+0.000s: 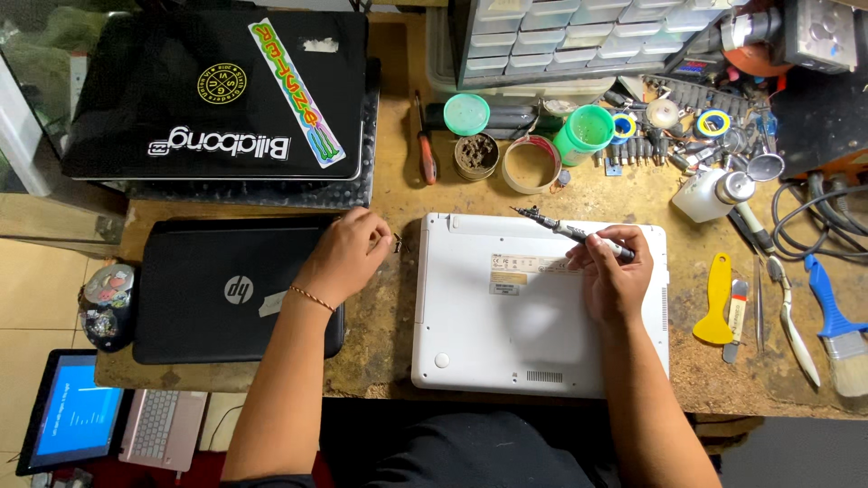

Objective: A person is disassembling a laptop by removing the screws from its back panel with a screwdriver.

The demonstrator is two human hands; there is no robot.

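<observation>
**Screwdriver at the Back of a White Laptop**

The white laptop (506,334) lay upside down on the table (389,307), just in front of the person. The right hand (615,276) rested on its upper right part, its grip closed around a slim screwdriver (570,231) whose tip pointed up and left, toward the laptop's far edge. Whether the tip touched the case could not be told.

The left hand (346,256) lay on the table between the white laptop and a closed black laptop (212,289), fingers curled over something small — most likely a screw, though it was too tiny to make out. Whether that grip truly held anything could not be told.

Past the white laptop stood a jar lid (467,114), a green cup (586,132), a roll of tape (532,164) and a red-handled screwdriver (425,149). To the right lay a yellow pry tool (715,303) and a blue-handled brush (839,330).

The risks seemed plain. A small part set loose on the mottled table could roll off or vanish among the clutter. The slim tip could slip and scratch the white case — a tilted driver would cause that.
</observation>
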